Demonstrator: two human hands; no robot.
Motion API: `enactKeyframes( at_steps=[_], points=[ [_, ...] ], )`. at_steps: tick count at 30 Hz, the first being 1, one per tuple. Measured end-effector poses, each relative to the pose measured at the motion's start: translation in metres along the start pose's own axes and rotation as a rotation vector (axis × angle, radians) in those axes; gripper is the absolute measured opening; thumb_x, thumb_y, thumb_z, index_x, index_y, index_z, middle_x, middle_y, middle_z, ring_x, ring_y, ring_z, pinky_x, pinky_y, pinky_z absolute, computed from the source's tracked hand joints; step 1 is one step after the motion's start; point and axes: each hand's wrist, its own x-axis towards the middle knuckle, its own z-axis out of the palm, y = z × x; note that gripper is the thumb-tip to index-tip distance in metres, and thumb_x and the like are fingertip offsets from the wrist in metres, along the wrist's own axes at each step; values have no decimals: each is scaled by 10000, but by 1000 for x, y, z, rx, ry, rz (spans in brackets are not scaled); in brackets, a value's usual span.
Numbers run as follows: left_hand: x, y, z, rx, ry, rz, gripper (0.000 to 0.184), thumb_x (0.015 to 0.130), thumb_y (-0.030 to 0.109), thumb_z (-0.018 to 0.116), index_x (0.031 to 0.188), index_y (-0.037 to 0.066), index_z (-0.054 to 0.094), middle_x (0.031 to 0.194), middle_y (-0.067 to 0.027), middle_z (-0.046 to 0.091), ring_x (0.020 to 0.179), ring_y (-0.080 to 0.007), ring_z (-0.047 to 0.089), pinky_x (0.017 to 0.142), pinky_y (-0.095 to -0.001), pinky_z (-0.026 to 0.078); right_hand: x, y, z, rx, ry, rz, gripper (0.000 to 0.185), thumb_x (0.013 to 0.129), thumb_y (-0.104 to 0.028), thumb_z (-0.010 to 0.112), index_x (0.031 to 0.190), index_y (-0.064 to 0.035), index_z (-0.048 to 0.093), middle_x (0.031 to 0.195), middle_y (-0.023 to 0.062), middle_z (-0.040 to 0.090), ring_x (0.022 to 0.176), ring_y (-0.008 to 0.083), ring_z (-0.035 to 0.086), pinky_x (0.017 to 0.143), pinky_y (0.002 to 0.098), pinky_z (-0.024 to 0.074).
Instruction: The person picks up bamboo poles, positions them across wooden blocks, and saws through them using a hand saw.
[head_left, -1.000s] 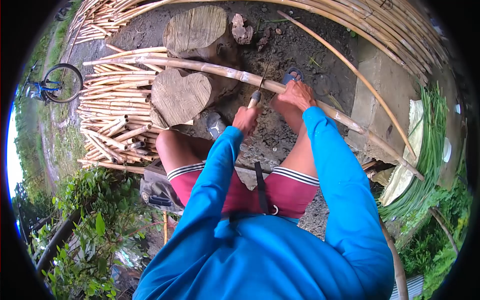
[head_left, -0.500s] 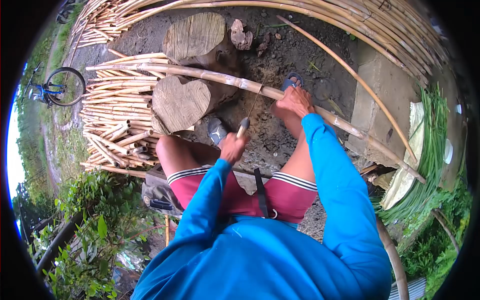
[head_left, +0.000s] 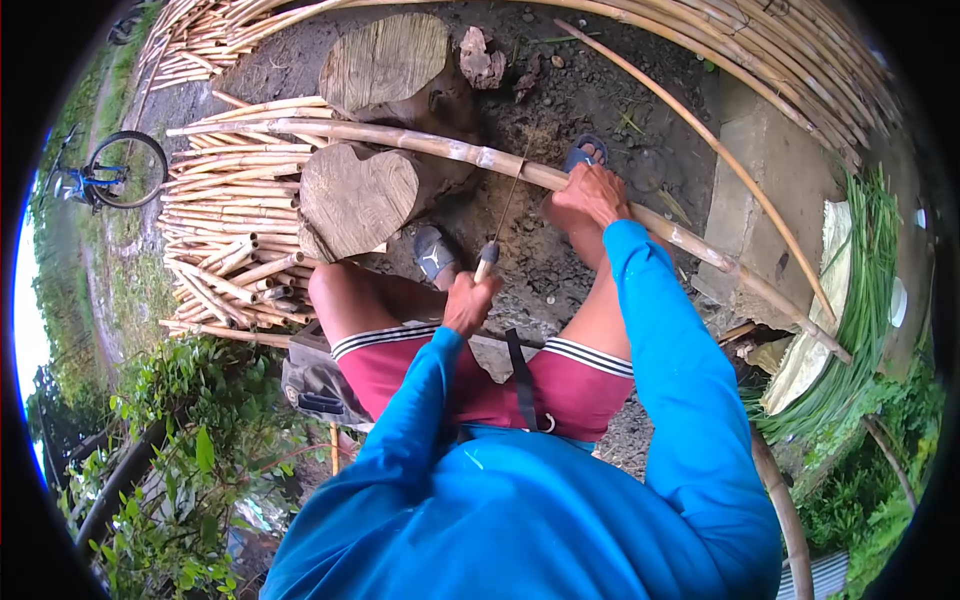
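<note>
My left hand (head_left: 471,303) is closed around the pale handle of a hand saw (head_left: 510,205). The saw's thin blade, seen nearly edge-on, crosses a long bamboo pole (head_left: 440,146) at a spot left of my right hand. My right hand (head_left: 592,194) grips that pole from above, fingers wrapped round it. The pole slants from the upper left, past two cut wooden stumps, down to the right. One is a heart-shaped stump (head_left: 358,198); the other is a larger stump (head_left: 385,65) behind it.
Cut bamboo lengths (head_left: 235,210) lie piled left of the stumps. Long poles (head_left: 760,60) lie at the upper right, with a thin pole (head_left: 700,130) apart. Concrete blocks (head_left: 765,190) and green leaf strips (head_left: 855,300) are on the right. A bicycle (head_left: 105,180) stands far left.
The saw and my left hand have shifted slightly up and to the right. My right hand keeps its grip on the bamboo pole, and the view has moved a little.
</note>
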Motion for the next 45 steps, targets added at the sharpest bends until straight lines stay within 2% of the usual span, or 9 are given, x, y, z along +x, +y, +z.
enactKeyframes(
  at_steps=[5, 7, 12, 20, 21, 22, 26, 29, 45],
  points=[
    [48, 53, 11, -41, -84, -40, 352, 821, 323, 612, 694, -1, 558, 543, -31, 492, 437, -137, 460, 401, -338, 327, -4, 8, 18, -21, -8, -34, 420, 669, -337, 650, 945, -27, 719, 1008, 262, 680, 978, 429, 654, 858, 484, 532],
    [28, -19, -2, 179, -59, 337, 405, 824, 371, 607, 792, -30, 657, 606, -82, 578, 536, -161, 554, 490, -349, 410, -1, 1, -1, -75, 64, -52, 426, 675, -333, 648, 958, -24, 720, 1017, 277, 671, 978, 435, 653, 852, 489, 531],
    [-26, 9, -17, 105, -97, -184, 366, 787, 321, 578, 839, -32, 657, 702, -159, 648, 670, -225, 644, 614, -369, 488, 4, 1, 0, -21, -29, -10, 451, 667, -350, 653, 952, -6, 718, 1031, 278, 669, 979, 430, 656, 864, 490, 531],
    [-10, -57, -12, 249, -29, 412, 226, 885, 213, 531, 1012, 76, 660, 790, -130, 646, 702, -278, 645, 636, -381, 513, -5, -2, 7, -2, 2, 22, 427, 791, -289, 510, 1037, 20, 672, 1093, 300, 643, 1053, 466, 611, 980, 514, 449],
    [-25, -24, -21, 153, -28, 188, 299, 863, 353, 570, 930, 87, 690, 820, -218, 645, 739, -383, 644, 675, -462, 522, -2, 1, 11, -29, 12, 11, 431, 797, -296, 507, 1048, 13, 672, 1092, 300, 643, 1064, 458, 611, 975, 510, 454],
    [-22, -32, -28, 335, -65, 509, 307, 862, 356, 568, 916, 76, 682, 834, -217, 653, 758, -374, 654, 685, -458, 523, -7, -4, 8, 7, 22, 41, 435, 797, -292, 509, 1064, 6, 679, 1099, 304, 640, 1077, 460, 606, 976, 508, 455],
    [-16, 27, -33, 99, -123, -127, 480, 785, 418, 588, 843, -56, 637, 716, -176, 651, 653, -278, 640, 610, -411, 491, -9, -5, 9, -6, 101, 9, 363, 760, -276, 551, 942, -19, 731, 1048, 288, 665, 1057, 456, 623, 968, 495, 474],
    [62, 34, 4, -28, -77, -141, 507, 773, 416, 607, 776, -90, 630, 599, -147, 606, 529, -256, 591, 533, -382, 451, -20, -12, -5, 67, 88, 29, 373, 707, -329, 624, 924, -44, 730, 1016, 271, 677, 1013, 442, 644, 948, 484, 489],
    [30, -28, -9, 275, 8, 246, 453, 829, 418, 607, 794, -29, 671, 645, -180, 619, 604, -297, 630, 583, -445, 476, -6, 0, 21, -65, 286, -94, 384, 691, -310, 620, 921, -24, 732, 987, 277, 681, 986, 433, 657, 899, 491, 516]
  ],
)
